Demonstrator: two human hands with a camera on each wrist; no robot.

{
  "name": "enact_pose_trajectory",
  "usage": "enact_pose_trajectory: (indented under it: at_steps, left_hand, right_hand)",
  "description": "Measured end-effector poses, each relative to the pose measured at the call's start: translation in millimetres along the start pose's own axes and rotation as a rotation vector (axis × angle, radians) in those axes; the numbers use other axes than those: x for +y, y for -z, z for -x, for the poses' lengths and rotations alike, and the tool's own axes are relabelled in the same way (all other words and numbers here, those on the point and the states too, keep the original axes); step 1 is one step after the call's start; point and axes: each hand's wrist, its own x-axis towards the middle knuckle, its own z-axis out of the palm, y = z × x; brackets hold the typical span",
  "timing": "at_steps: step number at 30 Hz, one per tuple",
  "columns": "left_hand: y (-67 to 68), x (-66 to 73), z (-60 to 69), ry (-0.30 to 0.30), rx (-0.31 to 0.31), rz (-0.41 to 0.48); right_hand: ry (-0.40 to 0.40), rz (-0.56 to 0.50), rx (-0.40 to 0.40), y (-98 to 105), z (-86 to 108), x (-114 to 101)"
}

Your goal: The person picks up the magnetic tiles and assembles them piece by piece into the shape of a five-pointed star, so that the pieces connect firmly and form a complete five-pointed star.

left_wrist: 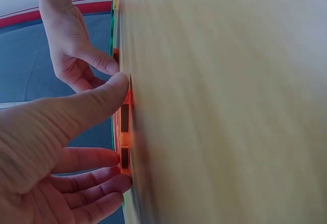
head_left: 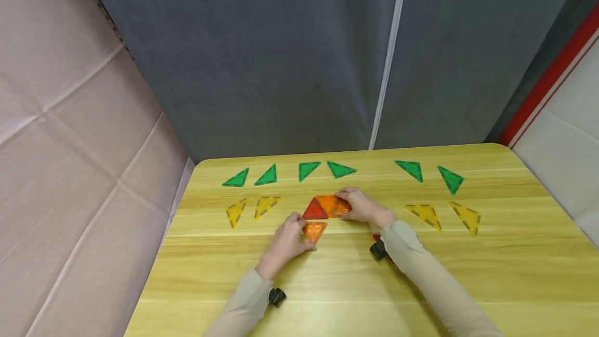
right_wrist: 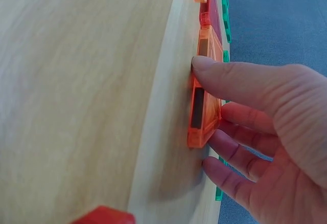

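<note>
My left hand (head_left: 287, 238) pinches an orange triangular magnetic tile (head_left: 314, 231) by its edges, thumb and fingers on opposite sides. That tile lies just below a red triangular tile (head_left: 315, 209), with a narrow gap between them. To the right of the red one, orange triangular tiles (head_left: 329, 205) sit edge to edge with it in a row. My right hand (head_left: 361, 206) grips the right end of this row. In the right wrist view its thumb (right_wrist: 219, 73) presses the near edge of an orange tile (right_wrist: 204, 111), with fingers at the far side.
Several green triangular tiles (head_left: 341, 169) line the wooden table's (head_left: 337, 285) back. Yellow ones (head_left: 424, 216) lie in pairs left and right of the hands. Another red tile (head_left: 376, 237) is partly hidden under the right sleeve. A grey curtain (head_left: 262, 66) hangs behind.
</note>
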Motion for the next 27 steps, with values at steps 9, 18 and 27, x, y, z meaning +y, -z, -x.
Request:
enact_pose_trajectory:
  at_steps: [9, 18, 27]
  left_hand:
    - [-3.8, 5.1, -7.4, 0.008, -0.01, 0.012]
    - [3.8, 0.2, -15.9, 0.011, -0.074, 0.057]
    - [11.7, -8.2, -32.7, -0.052, -0.247, 0.095]
  right_hand:
    - [-0.011, -0.001, -0.003, -0.8, 1.8, 0.9]
    - [-0.008, -0.003, 0.013, -0.9, 5.4, 1.6]
    - [-0.08, -0.068, 0.04, 14.2, 47.5, -6.5]
